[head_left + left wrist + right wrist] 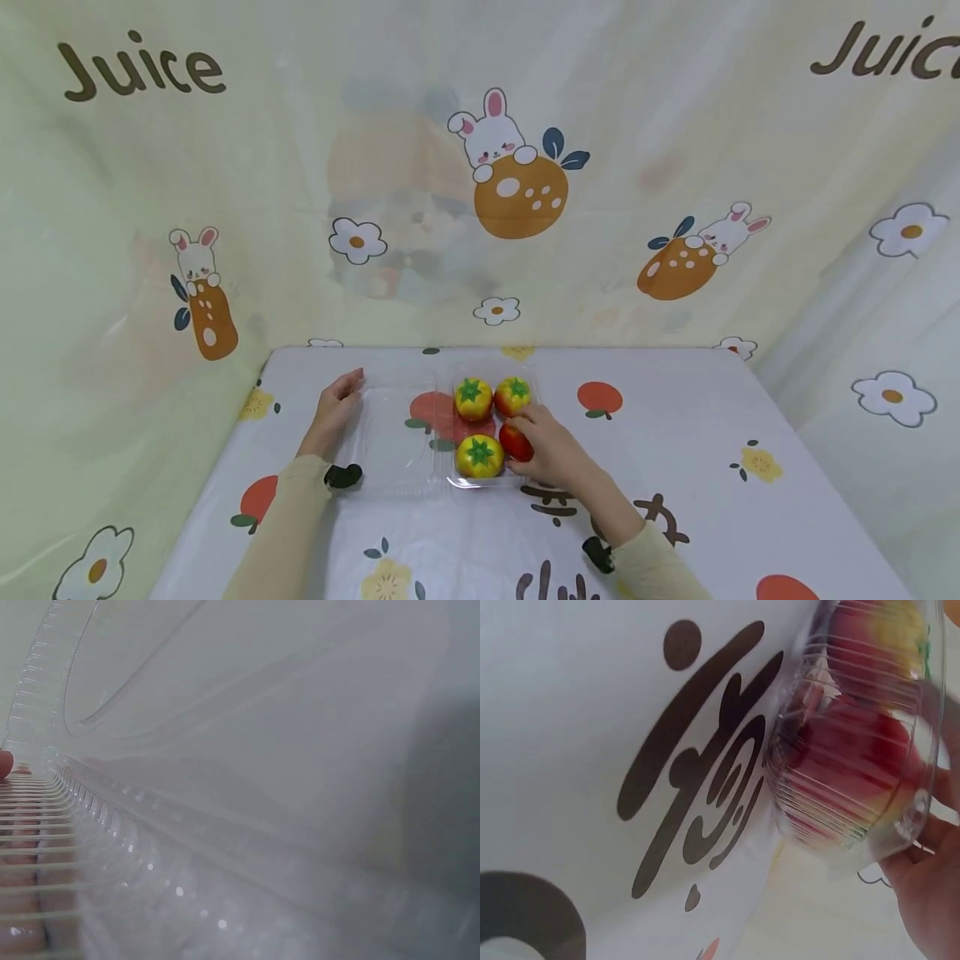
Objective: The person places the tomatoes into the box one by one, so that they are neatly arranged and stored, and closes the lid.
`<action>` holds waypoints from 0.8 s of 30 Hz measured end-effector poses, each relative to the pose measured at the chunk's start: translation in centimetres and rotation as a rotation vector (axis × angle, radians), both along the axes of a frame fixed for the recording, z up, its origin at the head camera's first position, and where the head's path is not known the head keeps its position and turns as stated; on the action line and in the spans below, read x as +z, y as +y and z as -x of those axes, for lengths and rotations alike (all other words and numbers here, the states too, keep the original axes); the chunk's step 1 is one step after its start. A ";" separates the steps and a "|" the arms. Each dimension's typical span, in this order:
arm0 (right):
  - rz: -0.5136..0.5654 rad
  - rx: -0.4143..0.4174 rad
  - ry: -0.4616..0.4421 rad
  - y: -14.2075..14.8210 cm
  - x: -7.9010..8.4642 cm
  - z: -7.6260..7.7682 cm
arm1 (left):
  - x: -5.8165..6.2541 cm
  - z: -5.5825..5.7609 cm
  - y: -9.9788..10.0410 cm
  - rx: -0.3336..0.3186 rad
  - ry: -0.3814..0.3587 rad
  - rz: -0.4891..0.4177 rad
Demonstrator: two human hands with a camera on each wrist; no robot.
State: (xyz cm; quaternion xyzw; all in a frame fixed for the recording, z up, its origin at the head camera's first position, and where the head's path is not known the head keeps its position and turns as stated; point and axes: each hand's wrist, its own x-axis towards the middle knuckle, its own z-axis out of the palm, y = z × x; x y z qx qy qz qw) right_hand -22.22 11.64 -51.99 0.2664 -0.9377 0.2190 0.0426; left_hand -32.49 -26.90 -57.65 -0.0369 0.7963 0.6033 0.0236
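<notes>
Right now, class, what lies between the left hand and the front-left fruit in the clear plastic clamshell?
The clamshell's clear left half, holding no fruit, lies between the left hand and the front-left fruit; the head view shows it.

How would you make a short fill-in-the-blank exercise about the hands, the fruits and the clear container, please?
1. The right hand grips a fruit whose main visible colour is ____.
2. In the head view, ____ other fruits in the clear container show green tops.
3. The left hand is at the edge of the clear lid, which lies to the ____ of the fruits.

Missing words: red; three; left.
</notes>
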 end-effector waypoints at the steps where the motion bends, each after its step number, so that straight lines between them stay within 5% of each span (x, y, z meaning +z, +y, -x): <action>1: -0.001 -0.001 -0.003 0.1 0.0 -0.1 | -0.1 0.0 0.0 -0.001 -0.003 0.003; 24: 0.063 0.074 0.086 0.4 -0.5 -0.2 | -0.6 0.2 0.1 0.017 0.005 0.023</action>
